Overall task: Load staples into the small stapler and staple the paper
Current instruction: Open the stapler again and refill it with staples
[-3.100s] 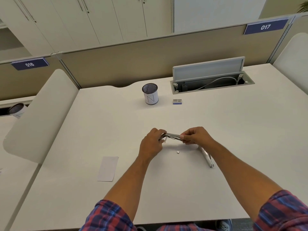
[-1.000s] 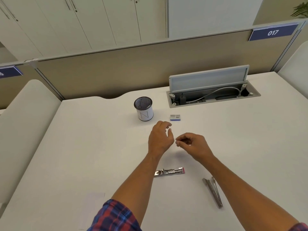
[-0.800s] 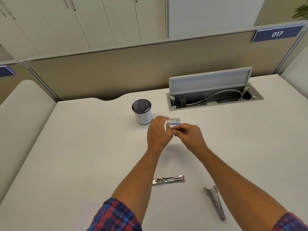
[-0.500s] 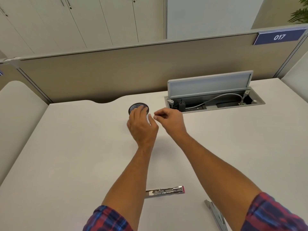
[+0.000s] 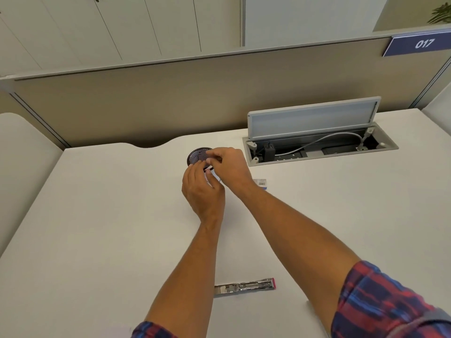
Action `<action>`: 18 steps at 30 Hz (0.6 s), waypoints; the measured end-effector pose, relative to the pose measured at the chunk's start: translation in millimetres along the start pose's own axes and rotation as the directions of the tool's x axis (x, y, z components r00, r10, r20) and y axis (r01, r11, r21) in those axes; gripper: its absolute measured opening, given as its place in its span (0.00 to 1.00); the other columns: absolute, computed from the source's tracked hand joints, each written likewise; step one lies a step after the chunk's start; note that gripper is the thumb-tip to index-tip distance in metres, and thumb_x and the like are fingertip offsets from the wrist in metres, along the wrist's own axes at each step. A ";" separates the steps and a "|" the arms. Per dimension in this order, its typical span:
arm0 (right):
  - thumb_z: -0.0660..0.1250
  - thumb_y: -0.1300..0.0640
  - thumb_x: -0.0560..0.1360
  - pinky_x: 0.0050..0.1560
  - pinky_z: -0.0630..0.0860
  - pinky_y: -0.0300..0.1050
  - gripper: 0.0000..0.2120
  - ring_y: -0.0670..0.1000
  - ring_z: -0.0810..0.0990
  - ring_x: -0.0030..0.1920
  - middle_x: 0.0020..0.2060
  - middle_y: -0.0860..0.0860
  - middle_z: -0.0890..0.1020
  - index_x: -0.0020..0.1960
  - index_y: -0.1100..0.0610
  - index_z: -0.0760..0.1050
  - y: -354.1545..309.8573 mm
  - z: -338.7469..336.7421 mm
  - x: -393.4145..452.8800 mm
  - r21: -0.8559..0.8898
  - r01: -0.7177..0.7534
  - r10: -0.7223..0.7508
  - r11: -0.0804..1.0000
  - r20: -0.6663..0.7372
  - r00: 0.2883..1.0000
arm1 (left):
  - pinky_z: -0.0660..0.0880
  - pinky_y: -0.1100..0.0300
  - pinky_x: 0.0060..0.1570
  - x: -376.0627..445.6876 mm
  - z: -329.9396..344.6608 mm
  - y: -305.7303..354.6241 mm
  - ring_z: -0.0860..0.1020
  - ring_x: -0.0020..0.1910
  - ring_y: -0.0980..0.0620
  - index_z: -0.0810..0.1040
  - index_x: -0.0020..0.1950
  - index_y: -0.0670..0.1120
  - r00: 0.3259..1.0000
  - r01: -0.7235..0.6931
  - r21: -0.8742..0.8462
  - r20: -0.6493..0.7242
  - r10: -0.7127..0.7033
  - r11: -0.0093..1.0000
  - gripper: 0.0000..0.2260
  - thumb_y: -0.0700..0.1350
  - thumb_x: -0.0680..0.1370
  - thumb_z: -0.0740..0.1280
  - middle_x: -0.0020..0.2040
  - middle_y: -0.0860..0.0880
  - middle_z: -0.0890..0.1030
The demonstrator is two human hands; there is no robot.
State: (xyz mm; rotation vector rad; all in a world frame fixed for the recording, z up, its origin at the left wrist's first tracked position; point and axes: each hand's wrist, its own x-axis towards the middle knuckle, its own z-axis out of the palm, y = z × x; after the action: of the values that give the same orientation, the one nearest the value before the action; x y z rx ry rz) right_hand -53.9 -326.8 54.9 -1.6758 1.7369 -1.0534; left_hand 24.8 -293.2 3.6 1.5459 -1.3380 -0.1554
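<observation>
Since half a second ago both hands have closed over the round mesh cup (image 5: 198, 156) at frame centre, left hand (image 5: 202, 191) curled around its side, right hand (image 5: 229, 167) pinching above its rim, contents indiscernible, while the flat metal stapler (image 5: 245, 286) lies below and the small staple box (image 5: 261, 183) right.

One camera sits on my head, looking forward and steeply down over the white desk (image 5: 102, 228). My forearms run up from the bottom edge to my left hand (image 5: 202, 191) and right hand (image 5: 229, 167), which meet near the middle of the frame, close in. The beige partition (image 5: 170, 101) crosses the upper part, and cabinet doors (image 5: 97, 28) fill the top. Straight lines bow at the wide-angle edges. No second view overlaps this one.
</observation>
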 end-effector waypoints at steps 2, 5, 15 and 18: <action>0.69 0.58 0.81 0.69 0.76 0.50 0.13 0.54 0.83 0.60 0.60 0.55 0.85 0.64 0.59 0.82 2.9 -3.9 -2.8 0.017 -0.001 0.001 1.000 -0.007 1.000 | 0.76 0.44 0.65 -3.1 0.3 4.4 0.80 0.62 0.39 0.81 0.63 0.38 0.999 -0.030 -0.002 -0.022 0.030 1.000 0.13 0.40 0.80 0.68 0.60 0.39 0.83; 0.70 0.59 0.81 0.68 0.77 0.50 0.13 0.54 0.84 0.59 0.59 0.56 0.86 0.63 0.60 0.83 11.3 -14.3 -8.4 0.049 -0.003 0.006 0.999 -0.050 0.999 | 0.77 0.44 0.63 -7.1 3.3 13.0 0.81 0.60 0.37 0.81 0.62 0.37 0.995 -0.097 -0.002 -0.035 0.097 0.995 0.13 0.39 0.79 0.69 0.59 0.39 0.84; 0.74 0.58 0.77 0.55 0.81 0.43 0.11 0.46 0.80 0.47 0.54 0.52 0.85 0.59 0.57 0.83 104.6 -63.5 -49.6 -0.032 -0.163 0.153 0.986 -0.205 0.967 | 0.75 0.50 0.62 -35.5 33.3 28.0 0.76 0.61 0.42 0.79 0.66 0.40 0.865 -0.301 -0.050 0.406 0.295 0.952 0.15 0.39 0.79 0.69 0.62 0.43 0.81; 0.76 0.56 0.75 0.58 0.78 0.44 0.21 0.49 0.79 0.53 0.61 0.53 0.81 0.66 0.58 0.79 126.6 -69.3 -60.7 -0.057 -0.223 0.217 0.973 -0.098 0.971 | 0.71 0.53 0.66 -42.0 44.9 21.0 0.70 0.67 0.43 0.72 0.74 0.42 0.800 -0.235 0.012 0.570 0.186 0.972 0.22 0.40 0.80 0.68 0.71 0.46 0.75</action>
State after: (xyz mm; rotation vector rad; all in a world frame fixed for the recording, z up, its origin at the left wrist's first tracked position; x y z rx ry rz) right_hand -177.1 -261.8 -16.5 -1.4521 1.9855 -0.9908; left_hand -34.2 -283.6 -22.0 1.4576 -2.0005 -0.4541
